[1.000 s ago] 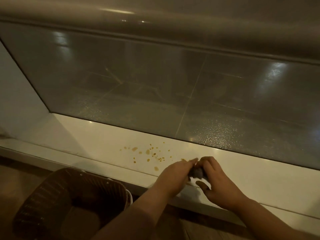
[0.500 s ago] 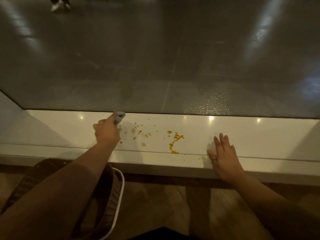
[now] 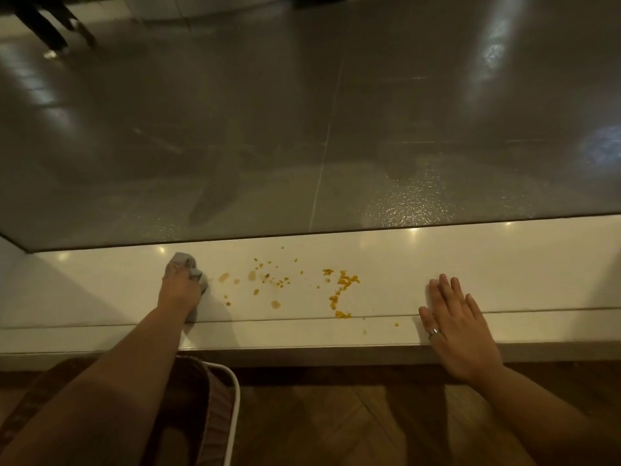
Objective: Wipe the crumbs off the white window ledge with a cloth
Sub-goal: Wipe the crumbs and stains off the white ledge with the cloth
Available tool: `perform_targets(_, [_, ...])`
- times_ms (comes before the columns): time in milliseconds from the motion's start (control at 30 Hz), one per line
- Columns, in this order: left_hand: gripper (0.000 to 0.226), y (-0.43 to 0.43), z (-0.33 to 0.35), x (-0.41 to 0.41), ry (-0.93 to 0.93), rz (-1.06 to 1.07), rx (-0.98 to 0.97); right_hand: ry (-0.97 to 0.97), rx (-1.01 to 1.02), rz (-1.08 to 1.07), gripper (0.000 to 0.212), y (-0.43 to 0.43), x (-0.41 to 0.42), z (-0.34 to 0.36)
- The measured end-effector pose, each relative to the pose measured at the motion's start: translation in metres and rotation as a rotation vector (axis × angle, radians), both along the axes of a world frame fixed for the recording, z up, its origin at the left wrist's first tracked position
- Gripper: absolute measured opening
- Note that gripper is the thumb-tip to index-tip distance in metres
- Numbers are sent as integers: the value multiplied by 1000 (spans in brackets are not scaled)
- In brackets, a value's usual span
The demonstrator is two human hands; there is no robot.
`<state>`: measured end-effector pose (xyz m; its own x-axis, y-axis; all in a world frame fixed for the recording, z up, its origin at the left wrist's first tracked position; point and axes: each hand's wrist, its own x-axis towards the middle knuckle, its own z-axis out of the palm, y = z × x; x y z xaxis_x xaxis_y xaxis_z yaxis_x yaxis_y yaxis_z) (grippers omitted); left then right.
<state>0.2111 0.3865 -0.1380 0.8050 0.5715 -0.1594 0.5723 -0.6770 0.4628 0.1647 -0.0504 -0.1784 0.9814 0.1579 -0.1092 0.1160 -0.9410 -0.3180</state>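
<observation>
The left grip [image 3: 179, 290] is curled tight around a small grey cloth [image 3: 183, 262] and presses it down on the white ledge [image 3: 504, 264]. Bits of the cloth stick out past the fingers and on the side facing the other grip. The yellow crumbs [image 3: 346, 280] lie on the ledge between the two grips. A few pale smeared spots sit just beside the cloth, and the biggest heap is closer to the right grip [image 3: 453, 327]. The right grip is spread flat with straight fingers on the front part of the ledge and holds nothing. It has a ring [image 3: 434, 332] on one finger. Under the left arm, down on the wood floor [image 3: 336, 425], is a brown basket [image 3: 215, 415] with a white rim.
</observation>
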Motion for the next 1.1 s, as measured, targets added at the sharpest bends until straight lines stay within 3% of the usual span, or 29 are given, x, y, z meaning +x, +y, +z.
perform_targets(167, [47, 3, 0, 1, 105, -48, -25, -33, 52, -30, 80, -1, 1, -2])
perform_targets(333, [47, -8, 2, 2, 54, -16, -194, -53, 114, -97, 75, -6, 8, -2])
perform_targets(500, [48, -23, 2, 6, 70, -98, -191, -99, -18, -271, 81, -29, 24, -3])
perform_targets(767, [49, -60, 2, -1, 149, -303, -103, -111, -30, -291, 76, -26, 24, -3])
perform_targets(933, [50, -79, 8, -11, 170, -355, -209, -128, -28, -277, 74, -26, 23, -3])
perform_targets(1100, [53, -80, 12, -19, 156, -265, -332, -120, -7, -255, 67, -27, 21, -1])
